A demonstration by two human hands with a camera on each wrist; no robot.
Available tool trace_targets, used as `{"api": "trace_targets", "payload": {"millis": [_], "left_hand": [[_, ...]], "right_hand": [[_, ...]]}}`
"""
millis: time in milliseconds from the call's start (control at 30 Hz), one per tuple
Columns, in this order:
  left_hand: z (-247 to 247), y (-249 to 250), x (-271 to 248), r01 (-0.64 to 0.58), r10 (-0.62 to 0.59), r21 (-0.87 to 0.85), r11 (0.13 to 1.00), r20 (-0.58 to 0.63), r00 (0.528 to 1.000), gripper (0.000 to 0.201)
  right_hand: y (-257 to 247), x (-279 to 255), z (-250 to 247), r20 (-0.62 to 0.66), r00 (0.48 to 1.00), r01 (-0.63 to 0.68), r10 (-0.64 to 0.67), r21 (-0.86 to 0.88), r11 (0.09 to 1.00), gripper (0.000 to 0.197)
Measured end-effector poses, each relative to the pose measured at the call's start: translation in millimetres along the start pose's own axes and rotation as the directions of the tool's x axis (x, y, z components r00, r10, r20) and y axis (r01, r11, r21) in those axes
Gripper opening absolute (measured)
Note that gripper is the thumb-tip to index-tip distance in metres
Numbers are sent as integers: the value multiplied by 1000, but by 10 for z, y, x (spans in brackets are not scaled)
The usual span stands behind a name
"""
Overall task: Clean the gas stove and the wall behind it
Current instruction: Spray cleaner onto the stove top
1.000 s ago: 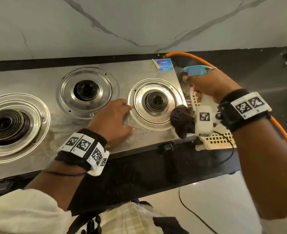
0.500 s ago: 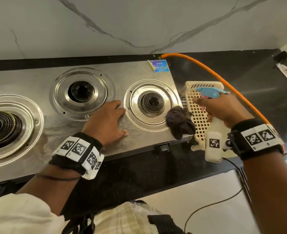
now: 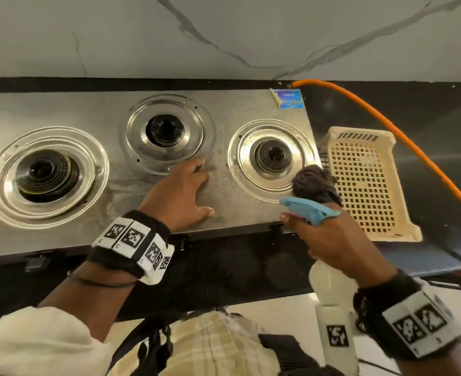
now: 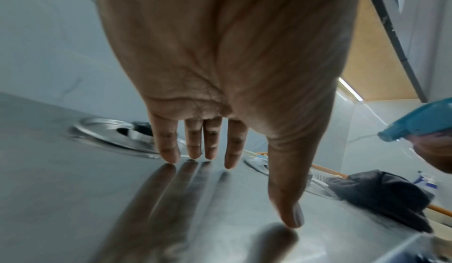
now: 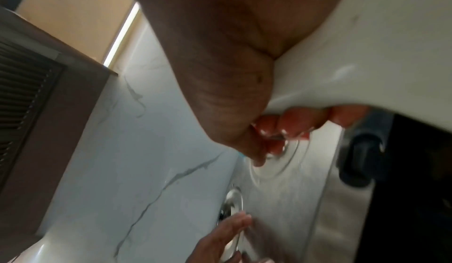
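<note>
The steel gas stove with three bare burners lies before the white marble wall. My left hand lies flat on the stove top between the middle and right burners, fingers straight. My right hand grips a white spray bottle with a blue nozzle at the stove's front right corner; the nozzle points left over the stove. A dark crumpled cloth sits on the stove's right edge beside the right burner. In the right wrist view my fingers curl round the bottle.
A cream plastic basket stands on the black counter right of the stove. An orange gas hose curves from the stove's back corner around the basket. A blue sticker marks the stove's back right corner. Black knobs line the stove's front.
My right hand has carried the spray bottle from over the basket back and left to the stove's front right corner. The left hand stays flat on the stove.
</note>
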State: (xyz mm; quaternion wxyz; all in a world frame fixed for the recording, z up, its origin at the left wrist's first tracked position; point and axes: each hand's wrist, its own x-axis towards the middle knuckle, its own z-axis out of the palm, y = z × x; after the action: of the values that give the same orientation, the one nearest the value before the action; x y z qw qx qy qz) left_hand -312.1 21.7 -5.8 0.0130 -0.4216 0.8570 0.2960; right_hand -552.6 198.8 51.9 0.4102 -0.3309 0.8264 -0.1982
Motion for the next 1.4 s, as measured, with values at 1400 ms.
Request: {"api": "trace_targets", "payload": {"millis": [1400], "left_hand": [[-188,-949,-1067,191,-193,-31,981,-164,967,67]], "right_hand": [[-2446,1284,641,28,940,337,-341,-250,908,32]]}}
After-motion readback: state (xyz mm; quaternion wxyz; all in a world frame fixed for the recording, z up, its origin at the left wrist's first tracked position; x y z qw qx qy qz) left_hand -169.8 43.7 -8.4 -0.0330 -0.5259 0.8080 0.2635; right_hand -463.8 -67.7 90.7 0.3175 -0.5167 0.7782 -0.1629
